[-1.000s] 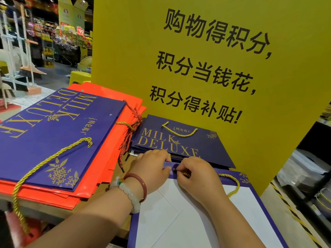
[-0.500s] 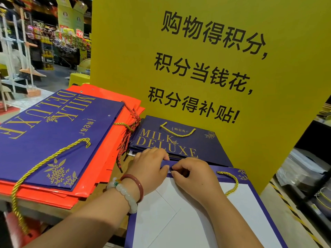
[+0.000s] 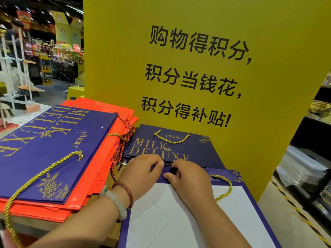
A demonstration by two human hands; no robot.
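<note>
The open purple bag (image 3: 161, 226) lies flat at 6 o'clock in the head view, white inner face up. Its folded purple rim points toward 12 o'clock. Both hands work at that rim, side by side and almost touching.

The left grip (image 3: 143, 173) is curled over the rim's left part, fingertips tucked onto the fold and pinching it. The right grip (image 3: 189, 178) is closed on the same fold just to the 3 o'clock side, with its thumb (image 3: 167, 175) pressed flat on the purple strip and its fingers bent over the top edge. A gold rope handle (image 3: 230, 187) loops out from under the right grip toward 3 o'clock. Whether that grip also holds the rope's end cannot be told.

A red bangle (image 3: 126, 191) and a white bead bracelet (image 3: 116, 203) sit on the left wrist.

At 12 o'clock, just past the fingers, lies a stack of purple bags (image 3: 188, 149) printed MILK DELUXE. At 9 o'clock a large purple bag (image 3: 53, 149) rests on a pile of orange bags (image 3: 96, 187) on the tabletop (image 3: 26, 226). A yellow sign (image 3: 116, 68) with black characters stands upright behind the stack.
</note>
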